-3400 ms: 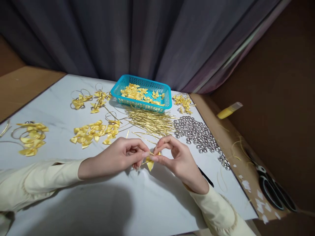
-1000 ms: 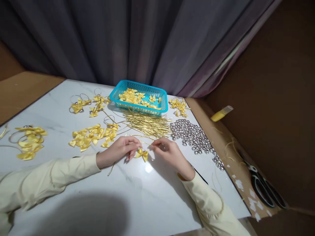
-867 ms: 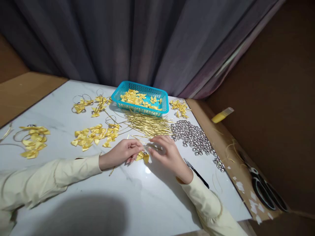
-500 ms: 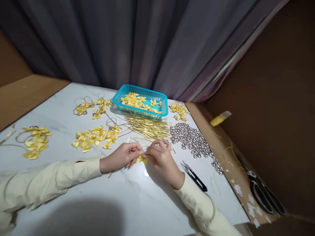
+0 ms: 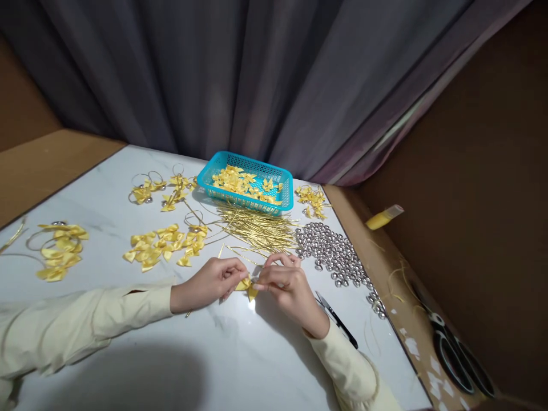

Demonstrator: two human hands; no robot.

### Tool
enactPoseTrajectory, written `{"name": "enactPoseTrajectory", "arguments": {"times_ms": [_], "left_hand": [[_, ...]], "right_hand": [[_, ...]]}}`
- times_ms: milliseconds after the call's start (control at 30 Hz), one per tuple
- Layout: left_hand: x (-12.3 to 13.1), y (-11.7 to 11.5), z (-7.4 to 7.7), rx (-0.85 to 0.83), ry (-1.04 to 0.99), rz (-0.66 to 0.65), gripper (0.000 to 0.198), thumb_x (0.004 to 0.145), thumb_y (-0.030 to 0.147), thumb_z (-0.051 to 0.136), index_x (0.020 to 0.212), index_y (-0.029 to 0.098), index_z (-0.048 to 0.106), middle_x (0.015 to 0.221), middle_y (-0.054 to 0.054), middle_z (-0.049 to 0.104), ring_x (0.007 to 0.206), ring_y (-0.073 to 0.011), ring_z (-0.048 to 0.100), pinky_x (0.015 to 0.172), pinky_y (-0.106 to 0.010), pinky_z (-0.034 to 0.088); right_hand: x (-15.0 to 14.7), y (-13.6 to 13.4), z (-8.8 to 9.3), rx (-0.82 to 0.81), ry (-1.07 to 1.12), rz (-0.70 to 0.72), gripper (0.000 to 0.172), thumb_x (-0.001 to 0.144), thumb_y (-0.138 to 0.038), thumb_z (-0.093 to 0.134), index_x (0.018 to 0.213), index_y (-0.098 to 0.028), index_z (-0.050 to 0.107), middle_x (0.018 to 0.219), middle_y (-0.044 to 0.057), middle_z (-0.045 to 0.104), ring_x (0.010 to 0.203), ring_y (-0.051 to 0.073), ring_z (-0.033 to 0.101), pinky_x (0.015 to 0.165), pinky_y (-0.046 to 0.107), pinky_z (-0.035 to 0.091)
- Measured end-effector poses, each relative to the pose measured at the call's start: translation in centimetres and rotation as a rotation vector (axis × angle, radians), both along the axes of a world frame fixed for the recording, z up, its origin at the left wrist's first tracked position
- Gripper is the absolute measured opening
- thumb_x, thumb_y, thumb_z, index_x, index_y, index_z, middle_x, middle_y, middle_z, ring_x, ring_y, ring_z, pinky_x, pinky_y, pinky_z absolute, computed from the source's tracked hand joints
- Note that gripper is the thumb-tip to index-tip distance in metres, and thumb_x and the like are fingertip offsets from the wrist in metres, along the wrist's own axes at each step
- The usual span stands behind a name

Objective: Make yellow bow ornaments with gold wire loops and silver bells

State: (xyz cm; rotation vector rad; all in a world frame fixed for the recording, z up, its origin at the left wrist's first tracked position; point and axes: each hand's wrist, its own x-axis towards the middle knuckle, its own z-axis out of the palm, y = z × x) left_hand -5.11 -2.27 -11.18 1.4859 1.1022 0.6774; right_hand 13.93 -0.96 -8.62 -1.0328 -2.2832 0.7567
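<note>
Between my hands, just above the white tabletop, is a yellow ribbon bow (image 5: 250, 292). The fingers of my left hand (image 5: 218, 279) are pinched on its left side. My right hand (image 5: 287, 282) has thumb and forefinger closed at the bow's right side, with the other fingers curled. Fingers cover part of the bow, so whether a cord or bell is in the pinch cannot be made out. Just beyond the hands lies a heap of gold cords (image 5: 257, 228). To the right spread many small silver bells (image 5: 329, 251).
A blue basket (image 5: 289, 197) with yellow bows stands at the back. Finished-looking bow clusters (image 5: 165, 242) lie at left. Thread snips (image 5: 342, 325) rest beside my right wrist. Large scissors (image 5: 458, 357), a yellow tube (image 5: 383, 218) and paper scraps lie along the brown right edge.
My right hand has shifted slightly right and turned, and more of the yellow bow shows between the hands. The left hand stays pinched at it. The view has tilted a little.
</note>
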Motion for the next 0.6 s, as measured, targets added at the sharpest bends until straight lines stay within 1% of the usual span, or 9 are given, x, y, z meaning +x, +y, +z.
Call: {"name": "enactPoseTrajectory", "arguments": {"times_ms": [100, 167, 233, 300, 367, 467, 533, 600], "left_hand": [[-0.1, 0.0, -0.1, 0.028, 0.029, 0.004, 0.027, 0.087, 0.036, 0.044, 0.078, 0.013, 0.055, 0.045, 0.008, 0.041, 0.039, -0.0067, 0.041, 0.043, -0.017, 0.034], [-0.1, -0.1, -0.1, 0.088, 0.06, 0.004, 0.027, 0.088, 0.034, 0.043, 0.078, 0.013, 0.055, 0.045, 0.009, 0.039, 0.039, -0.0064, 0.04, 0.042, -0.017, 0.032], [-0.2, -0.2, -0.1, 0.195, 0.101, -0.003, 0.025, 0.089, 0.031, 0.042, 0.079, 0.013, 0.057, 0.045, 0.009, 0.039, 0.039, -0.0061, 0.039, 0.041, -0.017, 0.032], [-0.3, -0.4, -0.2, 0.326, 0.139, -0.012, 0.023, 0.089, 0.027, 0.042, 0.081, 0.013, 0.058, 0.047, 0.008, 0.042, 0.04, -0.0058, 0.039, 0.041, -0.016, 0.032], [-0.3, -0.6, -0.4, 0.456, 0.159, -0.01, 0.021, 0.09, 0.022, 0.042, 0.082, 0.013, 0.058, 0.051, 0.006, 0.048, 0.041, -0.0055, 0.042, 0.042, -0.016, 0.035], [-0.6, -0.7, -0.8, 0.725, 0.169, 0.007, 0.019, 0.092, 0.019, 0.041, 0.087, 0.012, 0.058, 0.063, 0.001, 0.06, 0.049, -0.0069, 0.052, 0.048, -0.016, 0.042], [-0.8, -0.7, -0.9, 0.913, 0.194, -0.018, 0.019, 0.093, 0.018, 0.038, 0.092, 0.012, 0.056, 0.07, -0.002, 0.064, 0.057, -0.0089, 0.058, 0.053, -0.017, 0.045], [-1.1, -0.7, -1.0, 1.057, 0.244, -0.064, 0.02, 0.094, 0.018, 0.036, 0.097, 0.012, 0.055, 0.073, -0.004, 0.066, 0.059, -0.0107, 0.06, 0.054, -0.019, 0.047]], "right_hand": [[0.2, 0.2, -0.3, -0.118, 0.025, 0.005, 0.016, 0.079, -0.025, 0.066, 0.064, -0.019, 0.067, 0.071, 0.001, 0.07, 0.089, 0.02, 0.055, 0.086, 0.041, 0.025], [0.3, 0.4, -0.5, -0.23, 0.056, 0.027, 0.016, 0.078, -0.03, 0.066, 0.067, -0.019, 0.068, 0.073, 0.003, 0.069, 0.085, 0.019, 0.056, 0.083, 0.038, 0.033], [0.4, 0.5, -0.6, -0.307, 0.081, 0.057, 0.019, 0.079, -0.034, 0.064, 0.07, -0.018, 0.069, 0.076, 0.004, 0.069, 0.08, 0.018, 0.058, 0.077, 0.033, 0.04], [0.4, 0.6, -0.5, -0.336, 0.096, 0.093, 0.021, 0.08, -0.036, 0.062, 0.072, -0.018, 0.068, 0.078, 0.005, 0.069, 0.078, 0.016, 0.06, 0.074, 0.03, 0.043], [0.4, 0.6, -0.4, -0.358, 0.116, 0.135, 0.022, 0.08, -0.035, 0.063, 0.069, -0.018, 0.067, 0.078, 0.004, 0.069, 0.077, 0.016, 0.06, 0.076, 0.03, 0.044], [0.5, 0.5, 0.0, -0.4, 0.143, 0.162, 0.021, 0.078, -0.035, 0.065, 0.066, -0.018, 0.066, 0.078, 0.004, 0.068, 0.079, 0.016, 0.06, 0.079, 0.032, 0.044], [0.5, 0.5, 0.2, -0.45, 0.153, 0.14, 0.019, 0.079, -0.036, 0.064, 0.073, -0.018, 0.067, 0.083, 0.005, 0.068, 0.081, 0.016, 0.06, 0.079, 0.031, 0.044], [0.5, 0.5, 0.4, -0.501, 0.155, 0.079, 0.02, 0.083, -0.036, 0.059, 0.081, -0.018, 0.067, 0.086, 0.005, 0.067, 0.082, 0.015, 0.06, 0.077, 0.03, 0.044]]}}
